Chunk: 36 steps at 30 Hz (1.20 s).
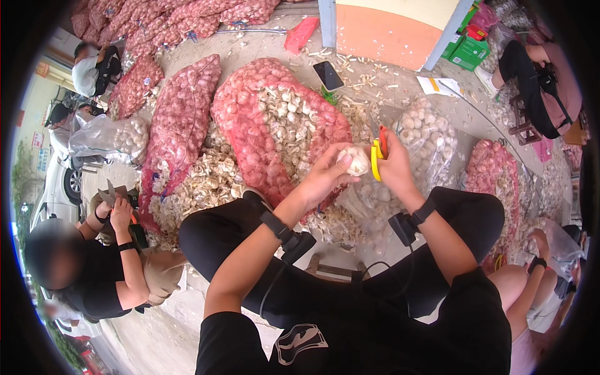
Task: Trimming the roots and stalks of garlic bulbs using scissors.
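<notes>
My left hand is closed around a white garlic bulb, held up in front of my lap. Right beside it, my right hand grips scissors with yellow and orange-red handles; their blades point away from me and are hard to make out against the trimmings. Beyond my left hand lies an open red mesh sack full of garlic bulbs with stems. Past my right hand is a clear plastic bag holding trimmed white bulbs.
Cut stems and skins are heaped between the sacks. A full mesh sack stands on the left, another on the right. A phone lies on the floor ahead. A co-worker with scissors sits at left; other people sit around.
</notes>
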### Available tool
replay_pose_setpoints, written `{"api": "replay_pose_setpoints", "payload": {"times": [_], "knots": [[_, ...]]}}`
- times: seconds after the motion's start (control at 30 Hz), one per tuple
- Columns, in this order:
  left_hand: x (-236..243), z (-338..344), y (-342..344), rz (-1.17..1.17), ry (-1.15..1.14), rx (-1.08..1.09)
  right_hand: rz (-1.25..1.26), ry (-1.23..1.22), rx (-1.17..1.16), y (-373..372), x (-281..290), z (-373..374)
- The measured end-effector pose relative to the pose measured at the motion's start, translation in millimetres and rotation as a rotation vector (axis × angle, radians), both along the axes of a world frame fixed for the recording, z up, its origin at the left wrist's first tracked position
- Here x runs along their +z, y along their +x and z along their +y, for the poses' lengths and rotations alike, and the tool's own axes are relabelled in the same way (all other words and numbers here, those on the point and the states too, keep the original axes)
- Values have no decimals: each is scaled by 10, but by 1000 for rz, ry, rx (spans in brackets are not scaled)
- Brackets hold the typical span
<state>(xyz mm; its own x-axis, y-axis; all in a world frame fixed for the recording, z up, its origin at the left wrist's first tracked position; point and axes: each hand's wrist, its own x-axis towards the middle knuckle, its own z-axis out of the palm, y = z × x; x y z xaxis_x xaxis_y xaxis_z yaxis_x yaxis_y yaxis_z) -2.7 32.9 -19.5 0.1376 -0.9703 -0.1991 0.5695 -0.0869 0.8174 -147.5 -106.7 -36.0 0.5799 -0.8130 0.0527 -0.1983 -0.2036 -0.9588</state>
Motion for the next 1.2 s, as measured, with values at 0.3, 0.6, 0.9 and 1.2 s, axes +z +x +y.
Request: {"api": "replay_pose_setpoints", "payload": {"times": [0.3, 0.6, 0.9, 1.2], "knots": [[-16, -21, 52, -379, 63, 107, -121, 268, 70, 2, 29, -95], [67, -1, -89, -1106, 37, 223, -98, 440, 125, 24, 79, 182], [184, -3, -185, -1047, 76, 323, -281, 631, 75, -11, 174, 242], [-5, 9, -197, -1221, 30, 337, -306, 670, 47, 4, 286, 354]]}}
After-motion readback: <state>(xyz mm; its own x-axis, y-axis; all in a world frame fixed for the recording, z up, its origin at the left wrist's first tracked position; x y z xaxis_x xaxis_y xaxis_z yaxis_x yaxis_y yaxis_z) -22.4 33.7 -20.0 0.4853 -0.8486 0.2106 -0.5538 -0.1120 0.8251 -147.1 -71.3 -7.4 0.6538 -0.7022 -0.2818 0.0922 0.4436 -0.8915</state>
